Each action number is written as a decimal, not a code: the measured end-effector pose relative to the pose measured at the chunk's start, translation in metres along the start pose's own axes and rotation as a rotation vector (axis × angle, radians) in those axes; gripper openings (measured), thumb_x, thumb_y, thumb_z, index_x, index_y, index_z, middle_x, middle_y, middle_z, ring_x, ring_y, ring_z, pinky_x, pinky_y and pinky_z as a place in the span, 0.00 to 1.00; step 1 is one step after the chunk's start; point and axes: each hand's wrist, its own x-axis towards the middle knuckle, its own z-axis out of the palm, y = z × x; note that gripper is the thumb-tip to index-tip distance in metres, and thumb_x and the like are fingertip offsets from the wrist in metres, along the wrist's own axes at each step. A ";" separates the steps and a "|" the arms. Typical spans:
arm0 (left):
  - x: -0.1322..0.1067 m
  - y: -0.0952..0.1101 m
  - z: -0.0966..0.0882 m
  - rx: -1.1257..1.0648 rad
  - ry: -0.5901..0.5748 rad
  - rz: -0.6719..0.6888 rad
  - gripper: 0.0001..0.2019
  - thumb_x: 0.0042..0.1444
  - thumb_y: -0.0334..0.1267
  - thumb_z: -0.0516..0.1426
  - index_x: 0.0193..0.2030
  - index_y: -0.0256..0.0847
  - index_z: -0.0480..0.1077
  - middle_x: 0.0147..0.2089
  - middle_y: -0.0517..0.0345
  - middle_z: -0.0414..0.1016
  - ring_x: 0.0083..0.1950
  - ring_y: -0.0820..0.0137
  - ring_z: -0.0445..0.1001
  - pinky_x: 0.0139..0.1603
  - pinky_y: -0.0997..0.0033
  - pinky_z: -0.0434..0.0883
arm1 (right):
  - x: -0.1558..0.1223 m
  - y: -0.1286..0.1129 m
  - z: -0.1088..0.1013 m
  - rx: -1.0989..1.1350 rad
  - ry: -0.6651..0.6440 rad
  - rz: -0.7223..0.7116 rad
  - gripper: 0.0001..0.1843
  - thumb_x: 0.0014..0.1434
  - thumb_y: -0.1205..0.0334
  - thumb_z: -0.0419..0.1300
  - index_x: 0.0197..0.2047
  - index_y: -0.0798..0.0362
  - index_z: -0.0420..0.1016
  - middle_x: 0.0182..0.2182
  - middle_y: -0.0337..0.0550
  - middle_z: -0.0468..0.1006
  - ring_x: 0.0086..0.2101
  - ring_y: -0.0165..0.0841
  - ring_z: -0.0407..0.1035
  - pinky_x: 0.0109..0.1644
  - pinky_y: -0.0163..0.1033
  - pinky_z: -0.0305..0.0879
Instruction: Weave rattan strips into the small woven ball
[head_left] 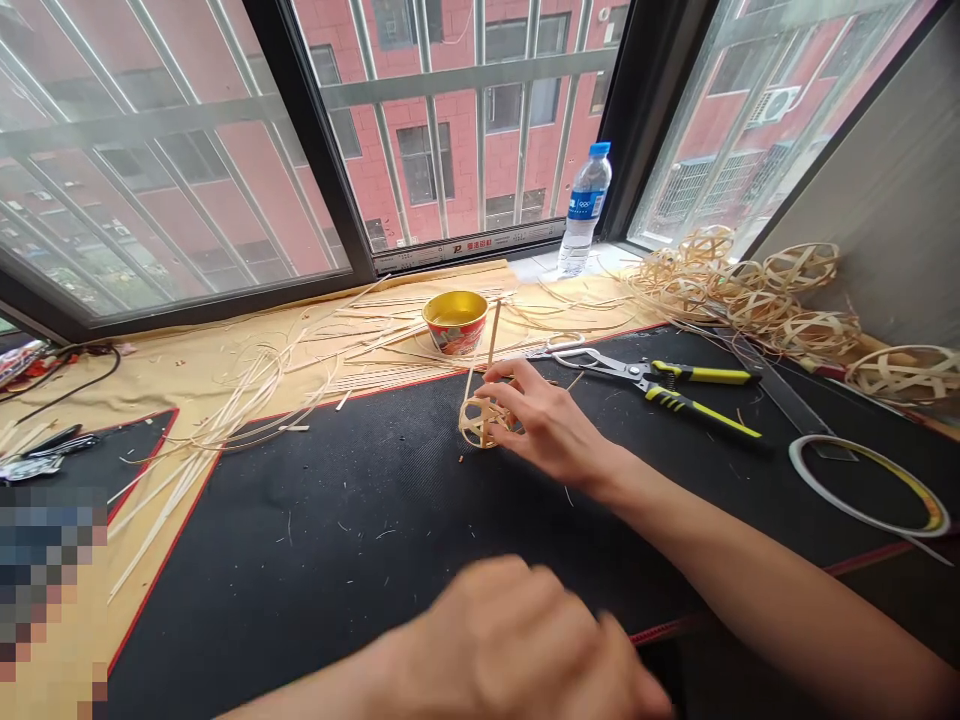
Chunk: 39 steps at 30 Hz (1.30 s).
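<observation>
My right hand grips a small woven bamboo ball from its right side, fingers on the strips. A thin bamboo strip stands up out of the ball. My left hand is blurred at the bottom of the view, close to the camera, above the black mat. Its fingers are curled, and the blur hides whether anything is in them. Yellow-handled metal shears lie open just beyond my right hand, not touching it.
Loose bamboo strips cover a tan cloth at the back and left. Finished woven balls are heaped at the right, near a metal ruler and a tape roll. A yellow bowl, a water bottle and a window stand beyond.
</observation>
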 end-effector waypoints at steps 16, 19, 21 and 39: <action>-0.023 -0.105 0.020 -0.190 0.247 -0.670 0.10 0.60 0.28 0.52 0.48 0.40 0.66 0.41 0.54 0.69 0.36 0.73 0.71 0.36 0.72 0.73 | 0.004 -0.007 -0.015 -0.155 -0.197 -0.111 0.18 0.58 0.71 0.56 0.52 0.55 0.66 0.48 0.53 0.70 0.37 0.36 0.72 0.28 0.35 0.68; -0.027 -0.104 0.022 -0.219 0.254 -0.700 0.08 0.61 0.32 0.52 0.46 0.41 0.66 0.42 0.54 0.70 0.37 0.72 0.72 0.37 0.71 0.74 | 0.003 -0.012 -0.039 -0.177 -0.147 -0.135 0.18 0.58 0.72 0.56 0.53 0.57 0.67 0.50 0.55 0.70 0.43 0.39 0.72 0.32 0.36 0.71; -0.029 -0.104 0.024 -0.246 0.253 -0.723 0.08 0.61 0.33 0.52 0.46 0.41 0.66 0.43 0.54 0.69 0.38 0.71 0.73 0.38 0.70 0.75 | 0.002 -0.011 -0.059 -0.060 0.022 -0.164 0.18 0.59 0.72 0.56 0.53 0.56 0.68 0.48 0.52 0.72 0.43 0.36 0.72 0.37 0.37 0.72; -0.033 -0.107 0.026 -0.419 0.318 -0.834 0.10 0.61 0.32 0.49 0.46 0.37 0.69 0.44 0.49 0.72 0.36 0.71 0.76 0.32 0.73 0.78 | 0.001 0.042 -0.002 0.675 -0.073 0.188 0.09 0.53 0.61 0.62 0.37 0.56 0.80 0.38 0.49 0.77 0.36 0.33 0.73 0.31 0.33 0.71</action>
